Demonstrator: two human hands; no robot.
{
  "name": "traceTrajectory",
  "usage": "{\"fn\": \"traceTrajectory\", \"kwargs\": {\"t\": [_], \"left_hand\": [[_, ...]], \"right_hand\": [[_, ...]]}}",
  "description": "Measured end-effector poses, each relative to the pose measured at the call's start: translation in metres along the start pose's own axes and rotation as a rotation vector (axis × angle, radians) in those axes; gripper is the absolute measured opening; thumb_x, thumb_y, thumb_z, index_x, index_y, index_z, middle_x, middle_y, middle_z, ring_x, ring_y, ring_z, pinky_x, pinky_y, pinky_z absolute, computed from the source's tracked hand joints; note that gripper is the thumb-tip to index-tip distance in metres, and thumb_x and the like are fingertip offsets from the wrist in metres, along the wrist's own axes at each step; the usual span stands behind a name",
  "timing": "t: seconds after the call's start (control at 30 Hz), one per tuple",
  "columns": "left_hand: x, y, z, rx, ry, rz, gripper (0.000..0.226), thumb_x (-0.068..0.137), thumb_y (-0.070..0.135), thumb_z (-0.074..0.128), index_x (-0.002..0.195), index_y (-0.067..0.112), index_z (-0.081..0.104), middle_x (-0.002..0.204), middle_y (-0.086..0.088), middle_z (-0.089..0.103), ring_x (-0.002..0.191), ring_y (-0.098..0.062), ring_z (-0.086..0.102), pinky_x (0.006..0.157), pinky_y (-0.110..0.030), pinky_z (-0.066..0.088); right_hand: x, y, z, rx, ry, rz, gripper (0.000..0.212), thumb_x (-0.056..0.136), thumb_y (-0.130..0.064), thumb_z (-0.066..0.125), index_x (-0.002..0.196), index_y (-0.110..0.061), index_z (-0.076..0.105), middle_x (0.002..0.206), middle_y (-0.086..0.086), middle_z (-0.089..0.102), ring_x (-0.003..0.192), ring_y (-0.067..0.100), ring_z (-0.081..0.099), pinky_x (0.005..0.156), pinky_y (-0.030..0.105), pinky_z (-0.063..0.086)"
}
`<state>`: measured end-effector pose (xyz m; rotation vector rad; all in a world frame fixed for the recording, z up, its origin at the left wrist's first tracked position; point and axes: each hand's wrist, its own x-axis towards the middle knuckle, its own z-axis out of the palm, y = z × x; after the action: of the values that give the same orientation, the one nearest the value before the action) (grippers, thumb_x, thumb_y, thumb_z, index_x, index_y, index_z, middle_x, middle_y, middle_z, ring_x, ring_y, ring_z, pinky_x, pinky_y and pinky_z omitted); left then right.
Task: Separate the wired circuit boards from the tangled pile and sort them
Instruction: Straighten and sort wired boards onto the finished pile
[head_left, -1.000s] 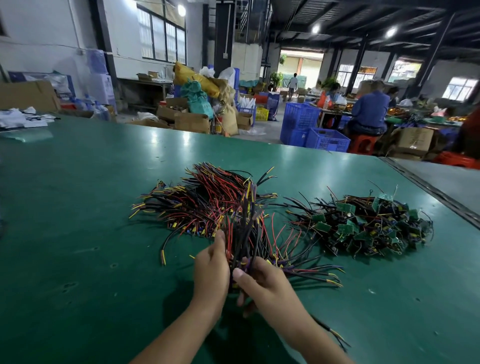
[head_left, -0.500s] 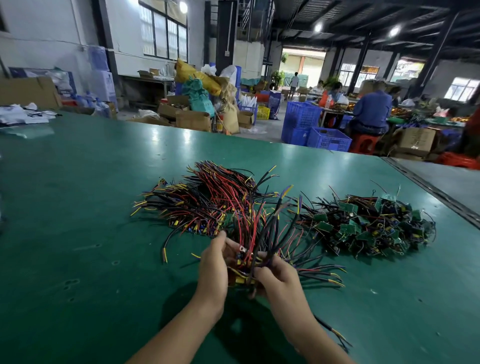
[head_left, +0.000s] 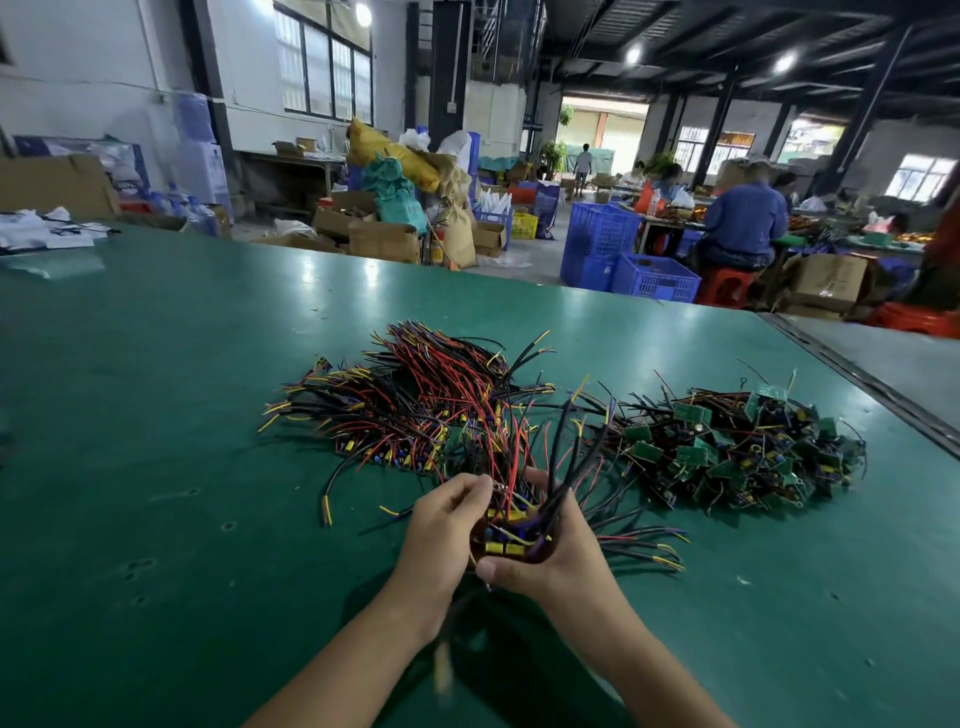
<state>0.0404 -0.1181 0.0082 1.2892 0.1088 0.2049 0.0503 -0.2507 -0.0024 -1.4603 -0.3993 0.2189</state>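
**Step in hand: gathering and straightening one handful.** Your right hand (head_left: 558, 556) cups a handful of small wired circuit boards (head_left: 511, 525) from beneath. Its thumb lies across the near side and its fingers curl round the far side. The red, black and yellow leads fan upward and away from your palm.

Your left hand (head_left: 441, 530) closes thumb and forefinger on leads at the upper left of the same handful, apparently teasing them straight. Which lead it pinches cannot be told.

The handful sits between your two hands, just above the green matted table (head_left: 156, 415). Beyond it to the left lies a heap of red, black and yellow wired boards (head_left: 415, 400), with its leads mostly running one way. To the right, and apart from it, lies a jumbled heap of green boards with dark wires (head_left: 737, 447).

**Next move, by judgement:** free any leads snagged among those trailing on the table by your right wrist. Then lay the handful on the more ordered left heap, with the leads aligned and without dragging its neighbours.
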Motion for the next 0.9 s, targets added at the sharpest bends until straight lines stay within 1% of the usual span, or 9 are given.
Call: {"fn": "traceTrajectory", "kwargs": {"t": [0.1,0.23,0.3,0.4,0.47,0.57,0.7,0.8,0.9], "left_hand": [[0.002,0.002,-0.002,-0.085,-0.036,-0.063,0.025,0.094,0.017,0.053,0.092,-0.003,0.068,0.098,-0.025,0.069,0.087,-0.033,0.064,0.086,-0.047,0.049],[0.001,-0.003,-0.002,-0.062,-0.064,-0.054,0.028,0.097,0.024,0.052,0.098,0.006,0.073,0.103,-0.017,0.072,0.093,-0.032,0.069,0.085,-0.043,0.052],[-0.001,-0.005,0.001,0.035,-0.091,0.027,0.036,0.099,0.035,0.049,0.098,0.008,0.073,0.098,-0.009,0.074,0.092,-0.024,0.070,0.085,-0.033,0.053],[-0.004,-0.008,0.004,0.265,-0.011,0.179,0.054,0.083,0.051,0.054,0.081,-0.003,0.061,0.068,-0.004,0.060,0.062,-0.009,0.054,0.059,-0.017,0.044],[-0.003,-0.010,0.003,0.324,0.067,0.235,0.049,0.087,0.043,0.057,0.077,-0.005,0.058,0.059,0.000,0.052,0.053,-0.006,0.044,0.052,-0.018,0.037],[-0.001,-0.007,0.004,0.341,0.138,0.265,0.039,0.093,0.033,0.055,0.071,0.001,0.058,0.057,0.007,0.055,0.055,-0.006,0.046,0.055,-0.022,0.037],[-0.006,-0.003,0.004,0.261,0.096,0.234,0.040,0.097,0.025,0.053,0.058,0.019,0.044,0.049,0.013,0.039,0.049,-0.003,0.032,0.049,-0.016,0.028],[-0.005,-0.003,0.002,0.194,0.105,0.175,0.043,0.095,0.024,0.058,0.055,0.017,0.044,0.054,0.007,0.036,0.056,-0.010,0.032,0.053,-0.023,0.027],[-0.005,-0.001,0.004,0.149,0.082,0.136,0.038,0.094,0.022,0.060,0.060,0.009,0.049,0.063,-0.006,0.040,0.064,-0.016,0.037,0.063,-0.032,0.030]], "right_hand": [[0.001,-0.002,-0.001,-0.008,-0.026,-0.009,0.093,0.063,0.017,0.080,0.132,-0.031,0.041,0.113,-0.001,0.071,0.103,0.024,0.070,0.078,0.032,0.058],[0.002,-0.002,-0.004,-0.039,-0.055,-0.023,0.093,0.067,0.020,0.076,0.134,-0.032,0.038,0.121,-0.008,0.068,0.111,0.019,0.066,0.084,0.031,0.057],[0.002,0.001,-0.005,-0.045,-0.058,-0.018,0.089,0.066,0.018,0.078,0.131,-0.032,0.041,0.116,-0.003,0.071,0.107,0.019,0.068,0.081,0.026,0.056],[0.003,0.005,-0.003,-0.113,-0.058,-0.033,0.078,0.064,0.003,0.085,0.126,-0.026,0.048,0.113,0.002,0.072,0.104,0.020,0.069,0.083,0.027,0.055],[0.004,0.007,-0.003,-0.155,-0.059,-0.039,0.066,0.067,-0.008,0.085,0.123,-0.024,0.055,0.110,0.003,0.072,0.102,0.020,0.069,0.083,0.029,0.055],[0.005,0.007,-0.003,-0.049,-0.042,-0.003,0.046,0.073,-0.024,0.075,0.118,-0.023,0.065,0.105,0.013,0.070,0.095,0.026,0.066,0.086,0.045,0.053],[0.006,0.005,-0.002,-0.002,0.093,0.026,0.016,0.090,-0.018,0.067,0.103,-0.026,0.072,0.101,0.016,0.068,0.096,0.031,0.066,0.079,0.049,0.057],[0.005,0.004,-0.002,-0.014,0.079,0.053,0.026,0.090,-0.001,0.062,0.104,-0.022,0.070,0.089,0.007,0.067,0.081,0.020,0.065,0.060,0.031,0.054],[0.005,0.002,-0.003,-0.033,0.019,0.050,0.040,0.074,0.003,0.062,0.109,-0.017,0.066,0.083,0.005,0.067,0.072,0.014,0.062,0.058,0.025,0.050]]}}
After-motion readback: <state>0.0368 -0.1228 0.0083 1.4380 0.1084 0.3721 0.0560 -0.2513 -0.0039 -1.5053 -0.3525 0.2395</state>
